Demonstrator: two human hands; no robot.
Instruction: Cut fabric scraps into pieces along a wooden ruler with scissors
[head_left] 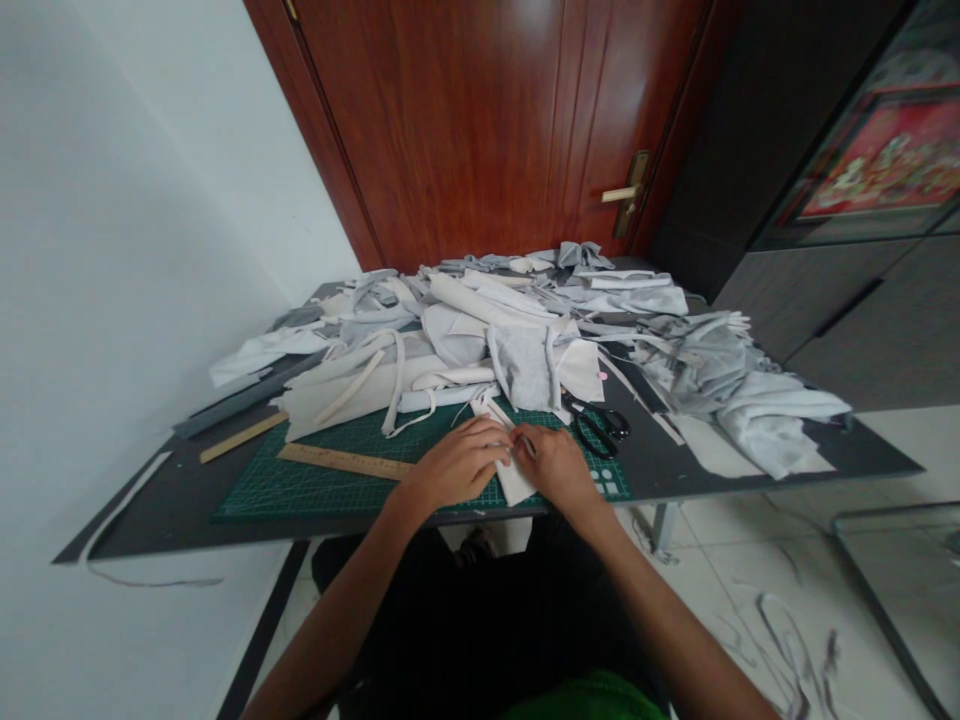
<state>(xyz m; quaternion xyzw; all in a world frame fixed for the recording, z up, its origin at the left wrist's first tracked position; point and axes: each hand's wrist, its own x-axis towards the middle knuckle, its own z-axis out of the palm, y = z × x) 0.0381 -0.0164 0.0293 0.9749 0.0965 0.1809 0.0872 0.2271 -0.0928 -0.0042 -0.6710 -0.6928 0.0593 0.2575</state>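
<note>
A narrow white fabric piece lies on the green cutting mat near the table's front edge. My left hand rests on its left side, fingers bent and close together at the cloth. From the right, my right hand pinches the same piece with curled fingers. The fingertips of both hands nearly meet, and they hide the middle of the fabric. Black-handled scissors lie just right of my right hand. A wooden ruler sits left of my left hand, on the mat.
Heaps of grey and white fabric scraps cover the back of the dark table. More crumpled grey cloth lies at the right. A second wooden strip is at the left. Behind stands a wooden door; loose strips litter the floor.
</note>
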